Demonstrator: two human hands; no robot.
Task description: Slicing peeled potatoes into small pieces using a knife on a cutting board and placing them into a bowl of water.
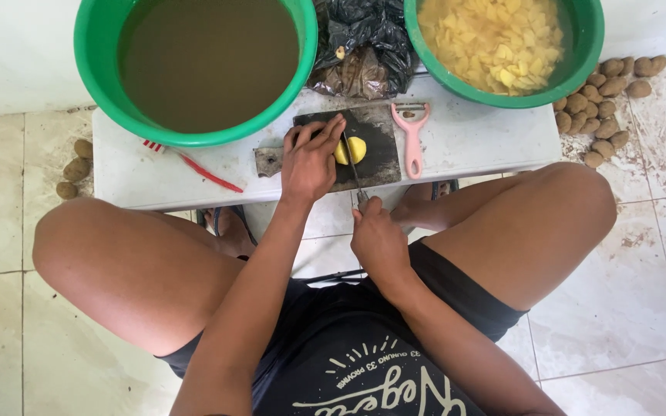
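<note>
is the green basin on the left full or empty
Nearly full. The green basin holds murky brown water almost to its rim; nothing shows floating in it, and what lies beneath cannot be told.

The scene is lit brightly and evenly by soft daylight; no single source can be made out. Only faint, diffuse shadows are cast under the legs onto the pale floor tiles [641, 254]. A dull sheen is seen on the murky water in the left green basin [98, 69]. Focus is held sharply throughout, and slight wide-angle bending is noticed toward the edges.
</note>
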